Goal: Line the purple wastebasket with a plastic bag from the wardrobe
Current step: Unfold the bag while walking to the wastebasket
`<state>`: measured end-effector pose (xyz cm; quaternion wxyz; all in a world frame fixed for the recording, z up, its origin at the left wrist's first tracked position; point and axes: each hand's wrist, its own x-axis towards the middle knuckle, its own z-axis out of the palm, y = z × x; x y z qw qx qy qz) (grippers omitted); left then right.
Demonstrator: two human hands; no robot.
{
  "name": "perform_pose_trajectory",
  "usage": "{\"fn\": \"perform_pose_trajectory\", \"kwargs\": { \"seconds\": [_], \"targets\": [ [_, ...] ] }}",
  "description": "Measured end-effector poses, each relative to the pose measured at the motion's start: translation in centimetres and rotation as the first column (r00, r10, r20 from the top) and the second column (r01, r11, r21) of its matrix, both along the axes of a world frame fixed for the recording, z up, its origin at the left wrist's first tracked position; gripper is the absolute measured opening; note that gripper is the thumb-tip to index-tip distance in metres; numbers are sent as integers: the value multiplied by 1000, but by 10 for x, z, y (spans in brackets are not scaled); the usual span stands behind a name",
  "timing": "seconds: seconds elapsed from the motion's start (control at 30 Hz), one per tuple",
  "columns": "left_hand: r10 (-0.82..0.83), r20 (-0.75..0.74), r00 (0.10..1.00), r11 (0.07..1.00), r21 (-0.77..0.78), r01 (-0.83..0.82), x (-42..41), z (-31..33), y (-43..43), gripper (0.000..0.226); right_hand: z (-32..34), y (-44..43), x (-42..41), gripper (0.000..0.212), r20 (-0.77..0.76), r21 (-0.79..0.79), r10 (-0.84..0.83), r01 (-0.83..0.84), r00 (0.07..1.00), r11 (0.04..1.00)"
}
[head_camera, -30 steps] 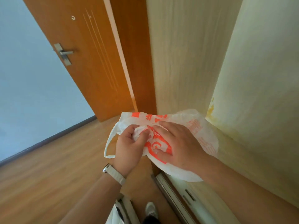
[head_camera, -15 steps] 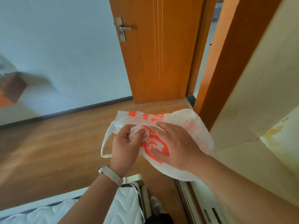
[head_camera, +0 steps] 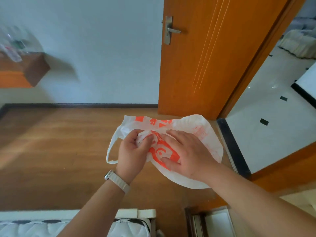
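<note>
- White plastic bag [head_camera: 203,134] with orange print, held in the air in front of the body, between and under both hands, above the wooden floor [head_camera: 56,151].
- Left hand [head_camera: 132,151]: closed in a loose fist, thumb and fingers pinching a crumpled fold of the bag near its middle; a pale-strapped watch [head_camera: 117,180] sits on the wrist.
- Right hand [head_camera: 185,153]: fingers nearly straight and spread, laid flat on the printed face of the bag, thumb against the film; whether any fingers hook beneath cannot be told.
- Bag handle loop [head_camera: 111,149]: hangs free just left of the left hand, not gripped.
- Bag body: bulges out to the right of and below the right hand; its upper edge, with orange characters, lies just beyond the fingertips of both hands.
- Orange wooden door [head_camera: 205,65]: stands open beyond the right hand, with a metal lever handle [head_camera: 170,29] on its left edge.
- Pale wall [head_camera: 102,57]: beyond the left hand, with a dark skirting strip where it meets the floor.
- White tiled floor [head_camera: 266,117] with small dark insets: seen through the doorway, to the right of the right hand.
- Quilted mattress [head_camera: 68,228] in a pale frame: below the left forearm.
- Blurred brown furniture [head_camera: 25,71]: far left of the left hand; detail unreadable.
</note>
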<state>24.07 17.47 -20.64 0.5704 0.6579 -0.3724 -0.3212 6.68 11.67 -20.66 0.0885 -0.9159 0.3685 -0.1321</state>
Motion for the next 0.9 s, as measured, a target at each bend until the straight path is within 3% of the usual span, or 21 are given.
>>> {"fn": "perform_pose_trajectory", "kwargs": {
  "seconds": [0.43, 0.63, 0.9],
  "targets": [
    [353, -58, 934, 934, -25, -355, 96, 17, 32, 6, 19, -36, 141, 60, 45, -80, 411, -407, 910, 910],
    [512, -123, 850, 856, -9, -517, 126, 19, 26, 15, 11, -65, 207, 58, 83, -20, 600, -601, 796, 799],
    [714, -57, 698, 700, 77, -710, 162, 25, -58, 15, -4, -162, 281, 56, 150, 48, 753, -765, 641, 642]
  ]
}}
